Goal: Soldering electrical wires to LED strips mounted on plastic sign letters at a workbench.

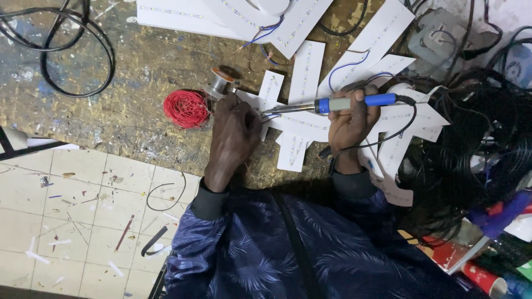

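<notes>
My right hand (350, 123) grips a soldering iron (343, 103) with a blue and grey handle. Its metal tip points left onto white LED strip boards (306, 72) lying crossed on the workbench. My left hand (235, 133) rests on those boards right beside the tip, fingers closed, seemingly pinching a thin wire there. What it pinches is too small to make out. A black cord runs from the iron's handle down past my right wrist.
A red wire coil (187, 108) and a solder spool (220, 82) lie left of my left hand. More white LED boards (233, 14) sit at the top. Black cables (476, 144) pile up at right. A black cable loop (72, 50) lies top left. The tiled floor (72, 221) is littered with scraps.
</notes>
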